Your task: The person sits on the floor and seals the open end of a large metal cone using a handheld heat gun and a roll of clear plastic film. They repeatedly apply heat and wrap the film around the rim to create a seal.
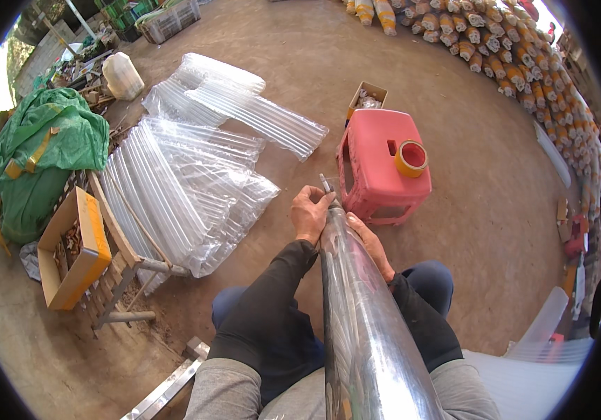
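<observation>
- A bare dirt floor (468, 210) fills the scene, lit by daylight, with goods stacked around its edges.
- Near centre, a long clear plastic tube (363, 322) runs from the lower edge up and away, narrowing to its far end in front of the person's knees.
- The left hand (311, 213) wraps around that far end from the left, fingers curled shut on the tube.
- A small thin grey piece (326, 183) sticks out just above the left fingers; what it is cannot be told.
- The right hand (370, 245) lies along the tube's right side just nearer than the left hand, fingers pressed to the plastic and holding it.
- Both forearms wear dark sleeves (272, 301).
- Just beyond the hands, to the right, stands a pink stool (377, 164) with a roll of yellow tape (411, 158) on its top.
- A small open box (366, 98) sits on the floor behind the stool.
- On the left, piles of the same clear tubes (188, 182) lie fanned out, some on a low wooden rack (122, 252).
- Further left are an open carton (76, 248) and a green sack (41, 154).
- Far right, yellow-and-white rolls (524, 63) lie stacked in rows.
</observation>
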The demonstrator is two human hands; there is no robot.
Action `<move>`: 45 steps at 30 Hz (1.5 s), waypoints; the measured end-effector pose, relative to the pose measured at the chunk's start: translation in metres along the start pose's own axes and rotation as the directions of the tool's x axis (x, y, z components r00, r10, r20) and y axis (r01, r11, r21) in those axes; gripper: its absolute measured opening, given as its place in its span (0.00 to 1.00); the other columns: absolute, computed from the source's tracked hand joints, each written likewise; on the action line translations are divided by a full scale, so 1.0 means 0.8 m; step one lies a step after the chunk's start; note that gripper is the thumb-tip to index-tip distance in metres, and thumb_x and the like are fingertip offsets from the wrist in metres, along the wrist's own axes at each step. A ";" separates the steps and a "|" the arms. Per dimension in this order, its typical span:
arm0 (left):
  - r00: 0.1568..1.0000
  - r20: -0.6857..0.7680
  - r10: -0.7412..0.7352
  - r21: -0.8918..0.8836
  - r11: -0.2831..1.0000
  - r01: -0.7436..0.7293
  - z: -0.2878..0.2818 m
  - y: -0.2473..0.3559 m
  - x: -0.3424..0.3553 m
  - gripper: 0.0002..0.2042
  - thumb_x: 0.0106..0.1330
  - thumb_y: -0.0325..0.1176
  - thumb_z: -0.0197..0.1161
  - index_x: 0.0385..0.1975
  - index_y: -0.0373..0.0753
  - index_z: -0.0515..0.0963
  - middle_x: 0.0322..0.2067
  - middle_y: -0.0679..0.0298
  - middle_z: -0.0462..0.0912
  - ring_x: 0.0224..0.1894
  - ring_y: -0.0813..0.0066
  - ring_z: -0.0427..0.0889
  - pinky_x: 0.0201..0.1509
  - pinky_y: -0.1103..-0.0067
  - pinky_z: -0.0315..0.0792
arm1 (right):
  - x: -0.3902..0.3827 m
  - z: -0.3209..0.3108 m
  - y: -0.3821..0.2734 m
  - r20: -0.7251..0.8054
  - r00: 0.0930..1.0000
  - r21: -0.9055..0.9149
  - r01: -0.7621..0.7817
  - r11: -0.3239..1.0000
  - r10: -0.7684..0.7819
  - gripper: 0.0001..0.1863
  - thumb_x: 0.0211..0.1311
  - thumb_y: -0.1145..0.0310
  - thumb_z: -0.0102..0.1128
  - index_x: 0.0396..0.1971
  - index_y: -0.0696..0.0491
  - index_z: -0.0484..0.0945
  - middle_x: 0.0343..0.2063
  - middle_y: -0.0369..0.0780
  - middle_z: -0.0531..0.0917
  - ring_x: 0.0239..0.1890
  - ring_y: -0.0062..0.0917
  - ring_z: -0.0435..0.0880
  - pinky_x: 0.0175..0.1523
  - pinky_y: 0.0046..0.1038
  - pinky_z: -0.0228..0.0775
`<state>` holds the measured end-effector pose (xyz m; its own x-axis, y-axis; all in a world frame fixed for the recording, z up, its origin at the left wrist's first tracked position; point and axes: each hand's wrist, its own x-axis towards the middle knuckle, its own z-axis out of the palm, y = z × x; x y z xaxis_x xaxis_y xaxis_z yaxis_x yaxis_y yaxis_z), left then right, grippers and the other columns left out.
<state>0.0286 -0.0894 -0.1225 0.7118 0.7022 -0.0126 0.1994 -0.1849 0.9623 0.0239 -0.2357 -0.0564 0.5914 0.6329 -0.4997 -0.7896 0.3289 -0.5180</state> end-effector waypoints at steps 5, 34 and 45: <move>1.000 0.003 -0.004 -0.001 1.000 0.004 0.000 -0.003 0.002 0.14 0.51 0.39 0.72 0.24 0.34 0.78 0.23 0.58 0.82 0.26 0.67 0.80 0.34 0.73 0.72 | -0.004 0.016 -0.004 -0.046 0.999 0.005 0.014 1.000 -0.013 0.12 0.71 0.59 0.48 0.41 0.51 0.76 0.29 0.34 0.81 0.27 0.18 0.78 0.35 0.21 0.73; 0.995 0.053 -0.090 -0.045 0.995 0.092 -0.001 0.006 -0.002 0.17 0.52 0.40 0.73 0.22 0.32 0.75 0.21 0.63 0.78 0.23 0.78 0.73 0.29 0.77 0.70 | -0.014 0.019 -0.010 0.039 0.998 0.011 0.047 0.999 -0.048 0.12 0.71 0.63 0.43 0.49 0.50 0.70 0.34 0.36 0.78 0.33 0.21 0.79 0.40 0.23 0.74; 0.997 0.027 -0.078 -0.065 0.995 0.080 0.003 -0.004 0.000 0.18 0.50 0.42 0.75 0.21 0.34 0.75 0.18 0.64 0.77 0.21 0.76 0.73 0.28 0.76 0.70 | -0.009 0.010 -0.007 0.039 0.999 0.014 0.017 1.000 -0.018 0.13 0.70 0.63 0.43 0.49 0.50 0.69 0.35 0.37 0.78 0.33 0.21 0.79 0.41 0.23 0.74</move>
<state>0.0296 -0.0907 -0.1266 0.7118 0.6959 -0.0951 0.2112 -0.0828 0.9739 0.0224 -0.2363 -0.0443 0.5986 0.6540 -0.4625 -0.7815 0.3499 -0.5166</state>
